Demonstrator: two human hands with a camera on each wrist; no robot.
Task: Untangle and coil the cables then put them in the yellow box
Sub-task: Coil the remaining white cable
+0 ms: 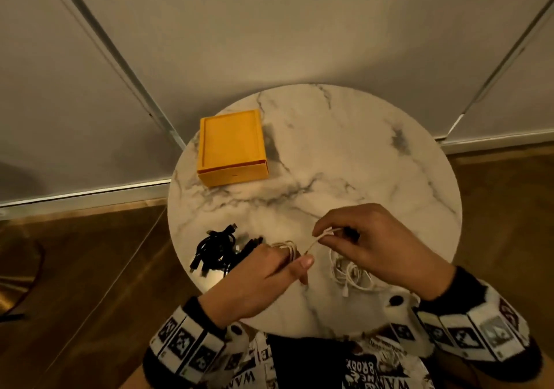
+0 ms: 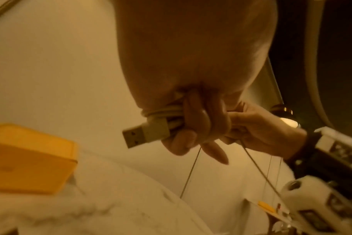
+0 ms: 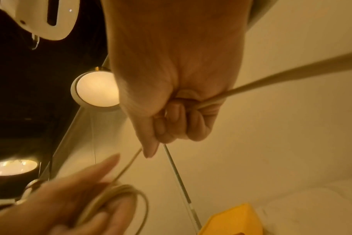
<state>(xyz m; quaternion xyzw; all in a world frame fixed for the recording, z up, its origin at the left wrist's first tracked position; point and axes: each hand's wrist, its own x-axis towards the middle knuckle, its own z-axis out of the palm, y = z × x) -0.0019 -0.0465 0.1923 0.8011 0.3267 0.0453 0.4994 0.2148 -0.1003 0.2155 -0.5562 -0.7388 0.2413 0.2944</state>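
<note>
Left hand acts as spool, fingers curled round white cable loops. Right hand pinches free length, feeding next turn. Yellow box beyond left hand, nothing in it.

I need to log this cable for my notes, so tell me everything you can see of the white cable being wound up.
The white cable is thin, pale and smooth. Several loops wrap the fingers of the left hand, its USB-A plug jutting out by those loops. A taut stretch runs to the right hand, which pinches it. It is held above the marble table.
</note>
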